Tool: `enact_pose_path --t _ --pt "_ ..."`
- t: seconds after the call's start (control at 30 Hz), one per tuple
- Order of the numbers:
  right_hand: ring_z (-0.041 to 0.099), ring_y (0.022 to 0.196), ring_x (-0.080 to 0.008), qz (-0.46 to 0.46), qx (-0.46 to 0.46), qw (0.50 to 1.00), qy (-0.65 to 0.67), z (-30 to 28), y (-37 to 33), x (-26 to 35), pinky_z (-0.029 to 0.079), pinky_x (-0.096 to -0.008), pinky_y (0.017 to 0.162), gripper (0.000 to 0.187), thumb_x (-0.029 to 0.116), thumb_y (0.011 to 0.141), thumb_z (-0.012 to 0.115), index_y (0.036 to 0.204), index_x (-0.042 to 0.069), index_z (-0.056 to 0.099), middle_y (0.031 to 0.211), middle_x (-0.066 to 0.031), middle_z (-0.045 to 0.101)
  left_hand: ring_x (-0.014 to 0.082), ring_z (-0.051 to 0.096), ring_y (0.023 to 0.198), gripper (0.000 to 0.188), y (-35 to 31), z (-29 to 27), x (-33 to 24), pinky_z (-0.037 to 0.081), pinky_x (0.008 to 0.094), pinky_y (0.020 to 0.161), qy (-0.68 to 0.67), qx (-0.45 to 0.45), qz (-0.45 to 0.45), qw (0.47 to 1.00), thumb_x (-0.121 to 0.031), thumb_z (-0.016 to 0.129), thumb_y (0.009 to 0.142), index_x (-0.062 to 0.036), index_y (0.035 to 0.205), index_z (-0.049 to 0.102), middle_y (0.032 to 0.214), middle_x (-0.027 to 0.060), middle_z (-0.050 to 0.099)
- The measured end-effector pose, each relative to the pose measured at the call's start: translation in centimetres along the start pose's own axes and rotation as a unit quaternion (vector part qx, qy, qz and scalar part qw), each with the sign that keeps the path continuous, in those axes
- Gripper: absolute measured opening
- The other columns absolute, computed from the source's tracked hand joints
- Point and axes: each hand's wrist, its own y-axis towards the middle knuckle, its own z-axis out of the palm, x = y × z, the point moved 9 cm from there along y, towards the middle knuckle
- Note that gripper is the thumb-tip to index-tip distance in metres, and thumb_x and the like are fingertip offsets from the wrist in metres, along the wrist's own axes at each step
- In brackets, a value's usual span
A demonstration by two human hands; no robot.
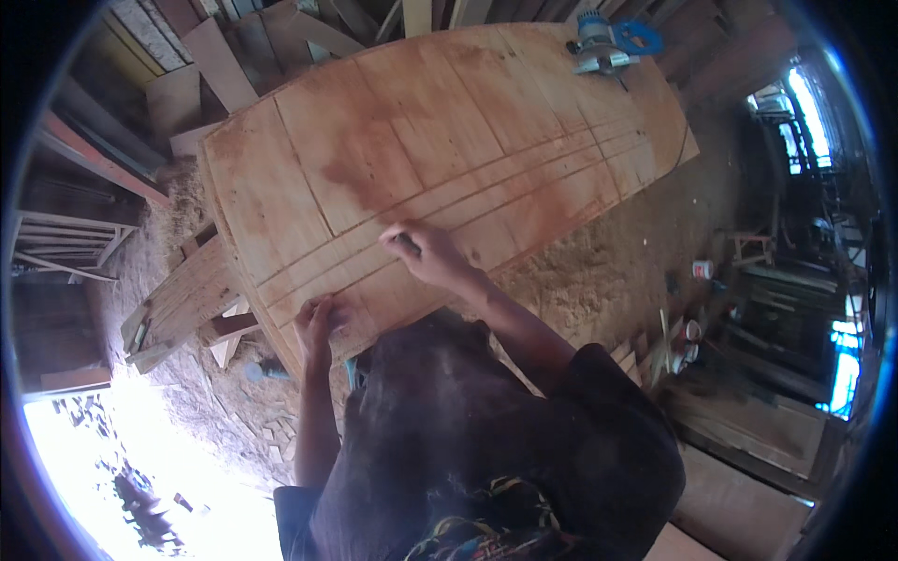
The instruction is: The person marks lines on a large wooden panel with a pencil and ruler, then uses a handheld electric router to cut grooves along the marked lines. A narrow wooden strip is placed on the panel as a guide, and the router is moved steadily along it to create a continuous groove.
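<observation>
A large wooden panel (393, 140) made of joined boards lies in front of me, with long parallel grooves along its near side and reddish-brown dust on it. Over those grooves my right hand (432, 254) is closed in a fist; a small dark patch shows within its curled fingers, too unclear to name. Lower and to the left, my left hand (316, 320) has its fingers pressed together at the panel's near left part. Whatever it pinches, if anything, is hidden. A blue circular saw (603, 42) with a silver base rests at the panel's far right end.
Planks (192, 290) stick out below the panel's left end. Stacked lumber (220, 61) crowds the far side. Sawdust (571, 280) covers the ground to the right, where a white bucket (702, 269) and a small wooden stool (751, 247) stand. Bright daylight enters at lower left.
</observation>
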Motion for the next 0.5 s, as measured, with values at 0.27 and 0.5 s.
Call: enact_pose_path --t 0.27,0.5 --pt "0.069 0.087 -0.0105 0.264 0.23 0.926 0.144 -2.4 4.1 -10.4 0.056 -0.0283 0.066 0.02 0.028 0.097 0.076 0.109 0.013 0.076 0.096 0.0044 0.074 0.019 0.074 0.08 0.022 -0.5 0.1 0.0 0.061 0.0298 0.073 -0.011 -0.101 0.08 0.992 -0.018 0.068 0.102 0.0024 0.11 0.069 0.096 0.0114 0.074" --pt "0.073 0.084 -0.0172 0.156 -0.082 0.984 -0.014 -24.2 18.3 -21.1 0.058 -0.0342 0.063 0.024 0.034 0.098 0.071 0.1 0.01 0.075 0.091 -0.002 0.076 0.0231 0.069 0.096 0.031 -4.2 3.7 -1.5 0.058 0.0345 0.08 0.235 -0.225 0.207 0.922 -0.012 0.07 0.097 -0.0001 0.125 0.064 0.121 0.015 0.067"
